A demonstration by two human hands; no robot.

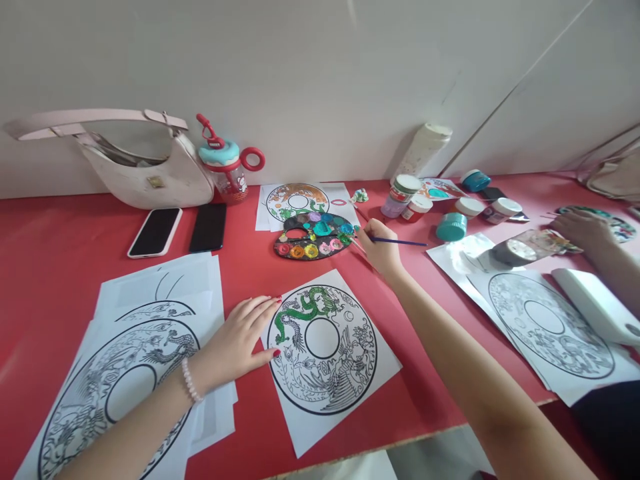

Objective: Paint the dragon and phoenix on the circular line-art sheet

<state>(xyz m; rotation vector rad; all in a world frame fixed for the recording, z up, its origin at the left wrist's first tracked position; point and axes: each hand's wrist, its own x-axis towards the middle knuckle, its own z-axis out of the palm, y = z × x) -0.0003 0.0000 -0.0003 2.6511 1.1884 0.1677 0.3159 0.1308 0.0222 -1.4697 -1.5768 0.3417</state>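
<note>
My right hand (383, 252) is closed round a paintbrush with a dark blue handle (405, 241). Its tip end is at the right side of a dark paint palette (300, 233), by the green paint. In the palette's wells lie red, orange, yellow, pink and blue paints. My left hand (245, 337) rests flat, fingers stretched out, with its fingertips on the left edge of a printed sheet (323, 339). That sheet carries a ring drawing of a dragon and a phoenix; the dragon is partly painted green.
Printed sheets (150, 360) lie under my left forearm. Behind stand two phones (156, 232), a white handbag (150, 173) and a lidded cup (227, 167). Several paint jars (453, 227) stand right. A co-worker's hand (585, 230) is at another palette (620, 227).
</note>
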